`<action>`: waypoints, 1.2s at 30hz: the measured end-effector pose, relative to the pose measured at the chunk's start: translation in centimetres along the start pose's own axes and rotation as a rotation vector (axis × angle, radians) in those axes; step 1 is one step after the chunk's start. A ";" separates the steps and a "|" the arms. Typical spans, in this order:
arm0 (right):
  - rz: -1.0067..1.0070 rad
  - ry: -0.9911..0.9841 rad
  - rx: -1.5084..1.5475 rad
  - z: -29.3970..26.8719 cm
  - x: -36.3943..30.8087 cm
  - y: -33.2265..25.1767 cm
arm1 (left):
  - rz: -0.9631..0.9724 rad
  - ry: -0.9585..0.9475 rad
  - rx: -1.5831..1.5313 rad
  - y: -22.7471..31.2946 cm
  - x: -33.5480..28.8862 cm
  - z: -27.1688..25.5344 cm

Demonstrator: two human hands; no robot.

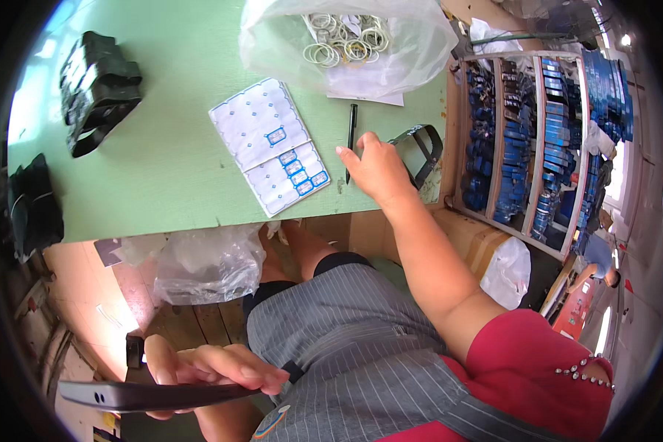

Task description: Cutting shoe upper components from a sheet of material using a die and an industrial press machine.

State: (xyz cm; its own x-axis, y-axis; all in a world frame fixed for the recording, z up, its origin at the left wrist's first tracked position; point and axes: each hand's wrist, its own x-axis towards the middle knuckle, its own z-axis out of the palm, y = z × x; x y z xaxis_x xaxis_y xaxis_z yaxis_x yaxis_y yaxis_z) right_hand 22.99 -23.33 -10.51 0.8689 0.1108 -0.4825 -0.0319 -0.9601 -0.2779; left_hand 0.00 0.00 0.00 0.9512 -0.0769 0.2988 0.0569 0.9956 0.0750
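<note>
Black pen (352, 125): axis fore-aft | right hand (381, 168) over it, grip unclear | left hand (206, 365) holding phone (129, 396) crosswise

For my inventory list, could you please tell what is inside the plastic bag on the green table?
The plastic bag holds a heap of thin, pale rings, some yellowish. Whatever lies beneath them is covered.

On a pale green worktable (177, 177), we see a clear plastic bag (423, 44) holding a heap of pale rings (353, 48) at the far side, while a glossy black bundle (99, 88) and a darker bundle (35, 206) occupy the left. To the right, we find a rack (497, 140) packed with blue pieces (556, 125). Below the tabletop we note a crumpled transparent bag (210, 265); in the right background, a person in a blue-grey top (599, 253).
</note>
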 end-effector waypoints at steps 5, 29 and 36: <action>-0.158 -0.030 -0.123 -3.6 -1.2 -1.9 | 0.237 0.341 0.302 -1.1 -6.2 7.1; -0.969 -0.172 -0.461 5.3 -18.1 -29.0 | 0.188 1.692 0.866 -24.5 -50.6 2.4; -1.155 -0.144 -0.495 11.8 -24.4 -40.6 | 0.339 1.855 0.903 -20.9 -58.1 2.4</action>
State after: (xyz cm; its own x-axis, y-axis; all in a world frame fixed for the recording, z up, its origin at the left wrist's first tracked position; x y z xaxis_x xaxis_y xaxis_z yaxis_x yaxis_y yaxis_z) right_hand -2.73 15.95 2.71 0.2045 0.9433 -0.2613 0.9223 -0.2751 -0.2714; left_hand -57.23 -16.48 -16.62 0.0353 0.7638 -0.6445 0.2717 0.6133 0.7416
